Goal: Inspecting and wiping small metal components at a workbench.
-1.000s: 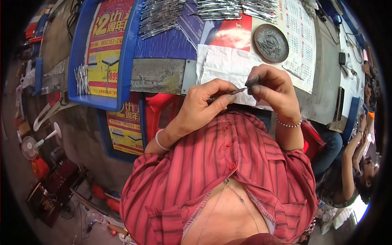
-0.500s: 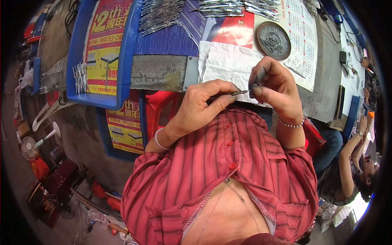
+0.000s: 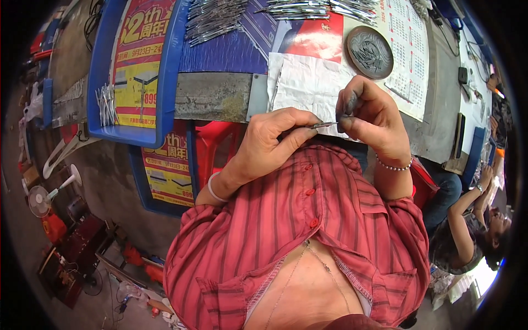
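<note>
Right grip [image 3: 378, 118] shifted, left grip [image 3: 275, 135] pinching rod [image 3: 326, 125]

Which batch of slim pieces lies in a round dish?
The dark batch beyond the right hand; the large silvery piles lie on printed sheets, outside the dish.

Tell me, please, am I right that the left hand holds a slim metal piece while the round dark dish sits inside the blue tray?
Not quite: the head view shows the round dark dish on the printed white sheet, not in the blue tray; the left hand does hold a slim metal piece.
</note>
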`<state>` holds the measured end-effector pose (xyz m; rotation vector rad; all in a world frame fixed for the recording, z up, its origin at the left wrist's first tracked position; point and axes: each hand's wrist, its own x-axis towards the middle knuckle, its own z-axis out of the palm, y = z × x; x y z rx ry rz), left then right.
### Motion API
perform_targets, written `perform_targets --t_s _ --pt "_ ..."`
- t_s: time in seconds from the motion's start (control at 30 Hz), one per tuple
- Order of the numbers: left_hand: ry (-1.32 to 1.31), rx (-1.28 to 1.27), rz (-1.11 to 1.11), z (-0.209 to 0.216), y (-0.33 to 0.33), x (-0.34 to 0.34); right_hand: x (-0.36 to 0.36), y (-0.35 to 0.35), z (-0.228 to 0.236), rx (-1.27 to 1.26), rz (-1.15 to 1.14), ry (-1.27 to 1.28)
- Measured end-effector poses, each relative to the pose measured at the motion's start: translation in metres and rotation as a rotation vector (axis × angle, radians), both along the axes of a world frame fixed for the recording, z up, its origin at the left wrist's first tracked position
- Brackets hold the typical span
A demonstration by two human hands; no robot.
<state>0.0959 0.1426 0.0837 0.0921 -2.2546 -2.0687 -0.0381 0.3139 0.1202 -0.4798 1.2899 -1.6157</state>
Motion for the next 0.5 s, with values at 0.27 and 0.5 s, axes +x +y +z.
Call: perform_targets --t_s 0.27,0.5 --pt "0.254 -0.43 0.033 -0.007 -0.001 0.002 0.01 0.001 -0.001 0.221 0.114 0.345" --pt "0.291 -0.625 0.13 0.0 0.0 0.006 0.018 0.002 -0.018 0.188 -0.073 0.165"
